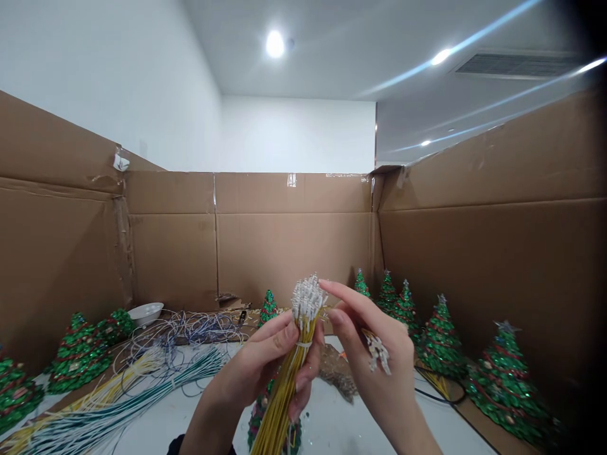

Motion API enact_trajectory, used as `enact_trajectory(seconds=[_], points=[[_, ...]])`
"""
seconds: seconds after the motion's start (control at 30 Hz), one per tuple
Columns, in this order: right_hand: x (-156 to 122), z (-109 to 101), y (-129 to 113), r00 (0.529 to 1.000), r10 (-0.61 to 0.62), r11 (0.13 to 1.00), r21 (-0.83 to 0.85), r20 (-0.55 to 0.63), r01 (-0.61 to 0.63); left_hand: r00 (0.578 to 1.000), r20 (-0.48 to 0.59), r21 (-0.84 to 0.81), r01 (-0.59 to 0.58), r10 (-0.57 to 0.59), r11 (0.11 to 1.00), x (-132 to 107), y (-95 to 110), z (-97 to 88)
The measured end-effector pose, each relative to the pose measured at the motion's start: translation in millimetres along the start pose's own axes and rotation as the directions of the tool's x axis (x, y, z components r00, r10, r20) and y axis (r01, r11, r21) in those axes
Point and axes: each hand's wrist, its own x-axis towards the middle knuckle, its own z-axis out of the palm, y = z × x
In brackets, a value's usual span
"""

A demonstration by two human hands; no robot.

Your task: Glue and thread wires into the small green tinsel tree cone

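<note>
A thick bundle of yellow wires (pixel 279 404) stands tilted in the middle of the head view, its upper end a dense cluster of white tips (pixel 308 298). My left hand (pixel 279 347) is wrapped round this bundle just below the tips, near a pale tie that circles it. At the cluster's right edge, my right hand (pixel 379 347) touches the tips with its index finger, the thumb close by. A few white-tipped wires (pixel 377 352) are held in the right hand, poking out between thumb and palm. Behind the bundle, a small decorated Christmas tree (pixel 258 420) is partly hidden.
Green Christmas trees (pixel 507 385) line the right side, with more trees (pixel 78 357) at left. Teal wires (pixel 137 404), yellow wires and tangled white-blue wires (pixel 190 328) lie on the left. A white bowl (pixel 146 313) stands behind them. Cardboard walls (pixel 294 246) enclose the table.
</note>
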Motion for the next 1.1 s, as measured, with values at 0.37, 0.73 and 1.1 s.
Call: enact_trajectory(seconds=[0.37, 0.73, 1.1], points=[[0, -1, 0, 1.000, -0.007, 0.996, 0.091, -0.018, 0.008, 1.000, 0.010, -0.062, -0.018, 0.019, 0.998, 3, -1, 4.4], [6, 5, -4, 0.849, 0.422, 0.621, 0.581, 0.318, -0.526, 0.991, -0.129, 0.020, 0.037, -0.034, 0.999, 4, -7, 6.1], [3, 15, -1, 0.805, 0.556, 0.467, 0.723, 0.208, -0.509, 0.948, -0.318, 0.188, 0.052, 0.011, 0.981, 8, -4, 15.4]])
